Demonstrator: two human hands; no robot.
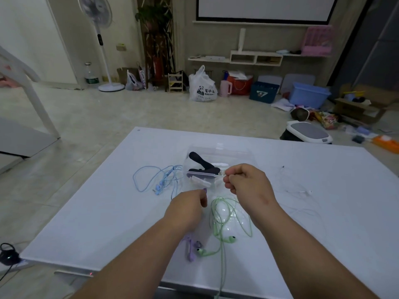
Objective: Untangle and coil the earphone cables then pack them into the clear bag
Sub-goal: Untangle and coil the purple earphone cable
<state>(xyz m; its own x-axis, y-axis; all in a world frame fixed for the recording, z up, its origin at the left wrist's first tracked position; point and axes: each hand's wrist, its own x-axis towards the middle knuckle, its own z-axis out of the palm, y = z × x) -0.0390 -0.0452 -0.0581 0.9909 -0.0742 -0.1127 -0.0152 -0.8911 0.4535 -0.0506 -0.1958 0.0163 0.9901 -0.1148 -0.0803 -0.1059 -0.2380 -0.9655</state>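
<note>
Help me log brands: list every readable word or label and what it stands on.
"Cotti Co", cut off: paper bag beside the fan base.
"宅小", rest blurred: white plastic bag with panda logo.
Too blurred: bottle label, blue crate sticker.
On the table: none.

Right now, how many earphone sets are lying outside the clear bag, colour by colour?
Blue earphones: 1
Green earphones: 1
Purple earphones: 1
White earphones: 1
Total: 4
</note>
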